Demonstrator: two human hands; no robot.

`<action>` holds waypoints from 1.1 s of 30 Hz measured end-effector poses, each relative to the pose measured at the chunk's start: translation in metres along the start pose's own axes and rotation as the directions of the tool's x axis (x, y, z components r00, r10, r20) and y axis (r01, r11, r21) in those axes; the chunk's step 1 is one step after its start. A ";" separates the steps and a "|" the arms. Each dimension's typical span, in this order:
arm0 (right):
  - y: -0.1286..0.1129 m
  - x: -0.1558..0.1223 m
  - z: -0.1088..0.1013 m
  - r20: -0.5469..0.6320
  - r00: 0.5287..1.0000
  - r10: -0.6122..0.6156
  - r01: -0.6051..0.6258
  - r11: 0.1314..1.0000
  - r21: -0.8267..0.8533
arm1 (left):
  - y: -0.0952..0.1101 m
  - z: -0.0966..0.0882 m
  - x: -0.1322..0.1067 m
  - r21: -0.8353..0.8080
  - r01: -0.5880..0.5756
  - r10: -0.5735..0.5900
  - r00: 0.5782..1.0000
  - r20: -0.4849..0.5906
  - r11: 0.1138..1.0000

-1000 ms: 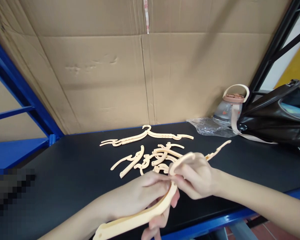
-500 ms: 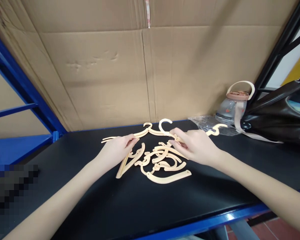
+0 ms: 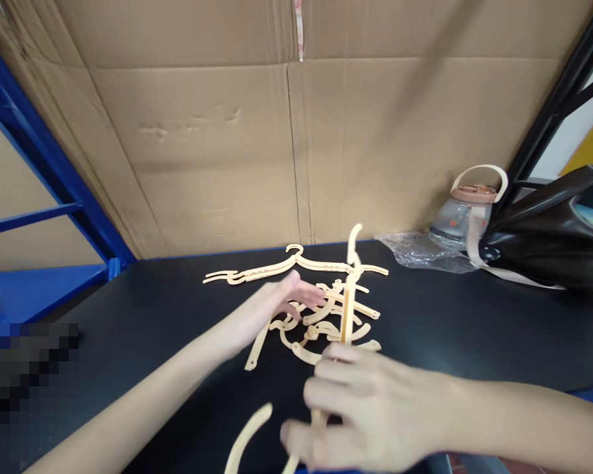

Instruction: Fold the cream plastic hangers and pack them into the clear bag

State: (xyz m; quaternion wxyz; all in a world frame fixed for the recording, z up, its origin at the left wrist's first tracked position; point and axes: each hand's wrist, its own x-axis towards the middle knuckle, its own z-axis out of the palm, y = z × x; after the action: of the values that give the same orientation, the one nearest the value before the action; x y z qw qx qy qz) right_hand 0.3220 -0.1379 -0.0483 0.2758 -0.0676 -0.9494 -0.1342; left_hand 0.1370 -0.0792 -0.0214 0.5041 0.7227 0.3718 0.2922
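Note:
My right hand (image 3: 360, 415) is closed round a cream plastic hanger piece (image 3: 348, 296) that stands nearly upright near the front edge of the black table (image 3: 474, 336), with its curved lower end showing at the bottom. My left hand (image 3: 281, 303) reaches forward with fingers stretched out flat over a pile of cream hanger parts (image 3: 326, 322); it holds nothing. Behind the pile lies a whole cream hanger (image 3: 296, 266), flat on the table.
A cardboard sheet (image 3: 296, 145) forms the back wall. At the right stand a clear water bottle with a pink lid and strap (image 3: 462, 214), a crumpled plastic bag (image 3: 415, 250) and a black bag (image 3: 553, 243). Blue shelf rails (image 3: 44, 178) run along the left.
My right hand has pulled back toward me with a hanger piece, now held upright. My left hand has let go of its part and spread open over the pile.

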 end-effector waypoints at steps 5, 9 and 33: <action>-0.012 0.000 0.019 0.049 0.996 -0.080 0.078 0.995 0.055 | 0.007 0.036 -0.012 -0.329 0.160 -0.075 0.964 0.256 0.931; -0.005 0.000 0.015 -0.052 0.987 -0.150 0.145 0.986 -0.085 | 0.005 0.036 -0.014 -0.312 0.169 -0.114 0.976 0.186 0.935; 0.062 -0.009 -0.028 0.609 0.627 0.486 -0.656 -0.091 0.749 | 0.016 0.032 -0.030 0.972 -0.107 0.211 0.966 0.152 -0.210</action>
State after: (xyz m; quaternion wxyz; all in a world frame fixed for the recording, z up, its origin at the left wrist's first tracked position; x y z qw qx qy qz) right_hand 0.3565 -0.0876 -0.0168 0.2158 -0.2927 -0.7082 0.6051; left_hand 0.1500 -0.1239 -0.0180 -0.2876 0.8777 0.3830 -0.0136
